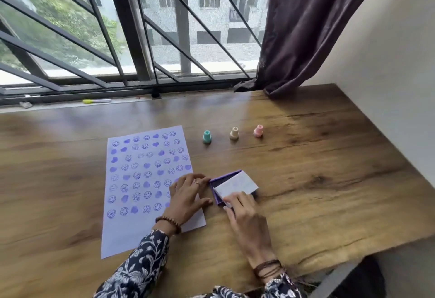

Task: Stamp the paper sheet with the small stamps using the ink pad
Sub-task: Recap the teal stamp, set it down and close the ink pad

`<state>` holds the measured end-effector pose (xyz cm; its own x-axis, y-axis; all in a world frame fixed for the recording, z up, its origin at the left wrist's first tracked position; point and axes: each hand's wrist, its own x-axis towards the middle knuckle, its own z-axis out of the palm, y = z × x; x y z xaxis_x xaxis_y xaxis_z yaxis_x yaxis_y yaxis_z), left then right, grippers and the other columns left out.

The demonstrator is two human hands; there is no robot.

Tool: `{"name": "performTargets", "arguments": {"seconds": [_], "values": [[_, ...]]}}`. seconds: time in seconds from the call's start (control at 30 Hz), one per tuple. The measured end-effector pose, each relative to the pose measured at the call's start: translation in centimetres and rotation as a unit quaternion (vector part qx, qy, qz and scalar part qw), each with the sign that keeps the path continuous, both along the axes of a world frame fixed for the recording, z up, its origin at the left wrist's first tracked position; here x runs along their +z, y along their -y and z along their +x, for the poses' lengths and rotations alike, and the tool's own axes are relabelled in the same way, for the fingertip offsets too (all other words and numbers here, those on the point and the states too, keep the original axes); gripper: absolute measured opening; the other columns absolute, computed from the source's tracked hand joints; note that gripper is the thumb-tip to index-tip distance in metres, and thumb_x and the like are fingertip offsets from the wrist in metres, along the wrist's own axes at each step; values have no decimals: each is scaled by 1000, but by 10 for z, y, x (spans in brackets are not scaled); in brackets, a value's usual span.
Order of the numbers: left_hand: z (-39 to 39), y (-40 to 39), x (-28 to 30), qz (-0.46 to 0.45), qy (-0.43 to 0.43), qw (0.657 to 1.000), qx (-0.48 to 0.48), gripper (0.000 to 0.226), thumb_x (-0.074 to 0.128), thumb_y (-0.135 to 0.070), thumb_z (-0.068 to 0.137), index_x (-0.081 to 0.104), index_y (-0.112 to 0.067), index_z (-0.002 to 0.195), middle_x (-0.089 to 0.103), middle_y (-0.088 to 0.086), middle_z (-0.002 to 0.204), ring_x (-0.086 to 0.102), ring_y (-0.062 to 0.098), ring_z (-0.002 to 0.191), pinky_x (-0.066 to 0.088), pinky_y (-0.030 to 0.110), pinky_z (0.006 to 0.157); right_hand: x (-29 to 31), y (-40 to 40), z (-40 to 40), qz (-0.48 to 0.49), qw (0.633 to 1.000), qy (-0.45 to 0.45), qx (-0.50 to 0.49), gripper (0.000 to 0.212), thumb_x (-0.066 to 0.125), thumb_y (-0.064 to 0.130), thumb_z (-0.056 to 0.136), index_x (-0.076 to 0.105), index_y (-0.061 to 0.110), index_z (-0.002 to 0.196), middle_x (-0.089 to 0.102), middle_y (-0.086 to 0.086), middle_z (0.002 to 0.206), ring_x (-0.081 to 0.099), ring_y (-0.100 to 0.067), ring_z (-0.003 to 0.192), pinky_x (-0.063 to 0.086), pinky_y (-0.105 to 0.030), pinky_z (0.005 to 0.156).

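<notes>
Paper sheet (pixel 141 180), pale lilac, lies flat on the wooden surface (pixel 329 180), nearly filled with purple smiley and heart prints; only a strip at its near end is bare.

Nearest: two sleeves in dark floral print, beaded bracelet on the left wrist, cord bands on the right.

Left hand (pixel 188 197) rests on the sheet's right edge, fingers spread and loosely bent, tips just beside the small purple ink pad box (pixel 217 190). Likely steadying sheet and box together.

Right hand (pixel 242 210) pinches the near edge of the box's whitish lid (pixel 236 186), which sits tilted over the purple tray (closing or opening, cannot tell which). With the sheet this full and no stamp in hand, closing seems the likelier reading.

Further back, well apart from the box: three small plastic stamps standing upright in a row — teal stamp (pixel 207 136), cream stamp (pixel 234 133), pink stamp (pixel 258 130). Set aside clear of the sheet, perhaps so inked faces don't smear it.

Far edge: yellow-capped marker (pixel 96 101) on the sill, barred window (pixel 131 27), dark purple curtain (pixel 306 27) at right.
</notes>
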<state>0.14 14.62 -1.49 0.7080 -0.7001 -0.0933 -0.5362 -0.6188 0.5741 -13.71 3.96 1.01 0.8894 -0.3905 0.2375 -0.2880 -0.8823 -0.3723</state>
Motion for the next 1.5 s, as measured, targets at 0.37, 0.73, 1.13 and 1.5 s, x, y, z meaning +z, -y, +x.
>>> {"name": "performTargets", "arguments": {"seconds": [0.37,0.73,1.13,1.5], "values": [[15,10,9,-85,-4,996,35,16,56,-21,87,68,-27,95,61,0,102,46,19,101,16,28,74,-4,17,33,170,966,-85,-174,73,73,45,65,45,21,128,35,-12,142,33,-30,129,32,-38,105],[24,8,11,-87,-9,996,1,12,59,-25,85,68,-21,91,62,3,98,45,22,105,25,39,87,-8,-9,26,144,959,-39,-242,69,79,35,63,51,10,121,45,-19,128,42,-36,117,33,-40,102],[30,8,8,-86,1,995,-45,14,54,-21,87,67,-21,93,62,2,102,45,23,106,21,37,86,1,-6,41,169,948,-87,-254,73,77,39,66,46,15,127,43,-13,133,37,-30,125,36,-40,103],[38,11,5,-59,21,996,-70,16,51,-25,88,67,-25,91,61,2,97,45,22,103,25,41,89,4,-4,43,186,946,-78,-255,69,82,32,61,52,16,121,46,-14,124,43,-29,119,36,-36,99]]}}
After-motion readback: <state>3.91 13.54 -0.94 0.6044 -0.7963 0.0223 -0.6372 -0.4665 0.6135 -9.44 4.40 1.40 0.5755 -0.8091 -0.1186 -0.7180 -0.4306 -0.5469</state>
